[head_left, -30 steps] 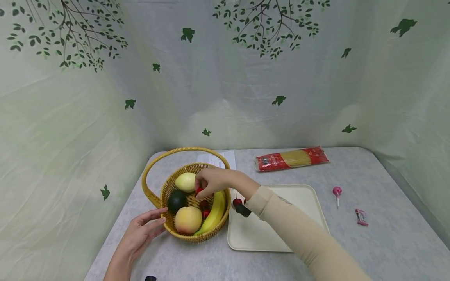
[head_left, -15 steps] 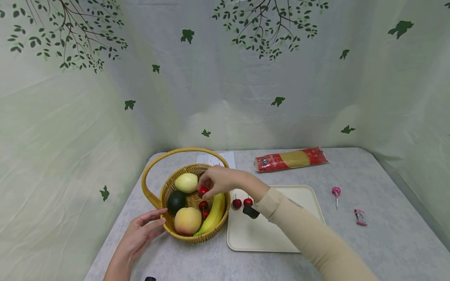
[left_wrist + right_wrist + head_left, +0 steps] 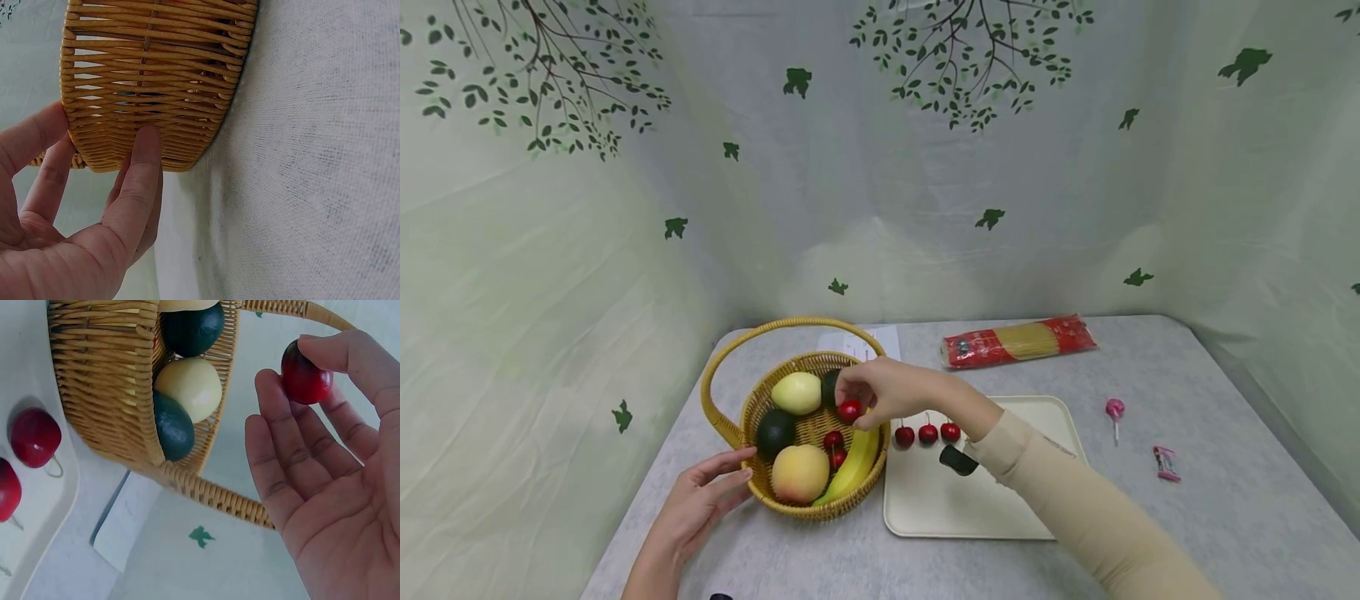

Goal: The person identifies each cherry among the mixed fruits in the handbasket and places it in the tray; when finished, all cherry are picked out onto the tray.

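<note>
My right hand pinches a red cherry above the right part of a wicker basket; in the right wrist view the cherry sits between thumb and fingertips. My left hand rests its fingers against the basket's left side, and the left wrist view shows them touching the woven wall. Inside the basket lie a peach, a banana, a pale yellow lemon-shaped fruit, a dark green avocado-like fruit, a second dark green one partly hidden, and red cherries.
Right of the basket is a cream tray with three cherries in a row along its far side. Behind it lies a spaghetti pack. A pink lollipop and a wrapped candy lie farther right. The basket handle arches up.
My right hand has shifted rightward over the basket with the cherry, uncovering a second dark green fruit and more of the tray's cherries. My left hand stays at the basket.
</note>
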Motion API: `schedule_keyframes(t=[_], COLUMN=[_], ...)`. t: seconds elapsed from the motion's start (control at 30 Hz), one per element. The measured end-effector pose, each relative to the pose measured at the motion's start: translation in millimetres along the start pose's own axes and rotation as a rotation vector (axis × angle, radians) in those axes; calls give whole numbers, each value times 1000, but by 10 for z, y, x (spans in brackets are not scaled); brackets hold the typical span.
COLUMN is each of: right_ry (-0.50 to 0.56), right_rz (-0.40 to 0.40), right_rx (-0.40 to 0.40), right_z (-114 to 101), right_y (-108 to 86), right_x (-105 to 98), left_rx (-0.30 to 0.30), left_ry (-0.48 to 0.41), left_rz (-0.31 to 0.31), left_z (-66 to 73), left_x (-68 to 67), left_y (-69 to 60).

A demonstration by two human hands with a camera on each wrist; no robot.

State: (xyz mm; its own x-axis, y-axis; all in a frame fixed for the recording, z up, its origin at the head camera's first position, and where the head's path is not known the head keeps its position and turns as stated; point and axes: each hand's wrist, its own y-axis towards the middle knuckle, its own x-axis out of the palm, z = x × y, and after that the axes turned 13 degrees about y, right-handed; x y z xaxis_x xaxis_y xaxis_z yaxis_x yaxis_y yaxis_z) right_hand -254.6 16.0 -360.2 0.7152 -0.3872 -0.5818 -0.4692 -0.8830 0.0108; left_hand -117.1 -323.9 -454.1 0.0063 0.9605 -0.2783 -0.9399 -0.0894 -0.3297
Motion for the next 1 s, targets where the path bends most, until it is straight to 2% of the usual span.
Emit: schedule_keyframes(t=[0.27, 0.7, 1.0], right_ry=[50, 31, -5], right_rz=[10, 33, 176], right_rx=[20, 83, 115], right_z=[37, 30, 137], right_y=[-162, -485, -830], right_x=[-36, -179, -430], left_rx=[-4, -9, -8], left_ry=[-10, -9, -2], left_rz=[-3, -10, -17], left_z=[-17, 12, 22], left_x=[-2, 0, -13], left_y=[-2, 6, 3])
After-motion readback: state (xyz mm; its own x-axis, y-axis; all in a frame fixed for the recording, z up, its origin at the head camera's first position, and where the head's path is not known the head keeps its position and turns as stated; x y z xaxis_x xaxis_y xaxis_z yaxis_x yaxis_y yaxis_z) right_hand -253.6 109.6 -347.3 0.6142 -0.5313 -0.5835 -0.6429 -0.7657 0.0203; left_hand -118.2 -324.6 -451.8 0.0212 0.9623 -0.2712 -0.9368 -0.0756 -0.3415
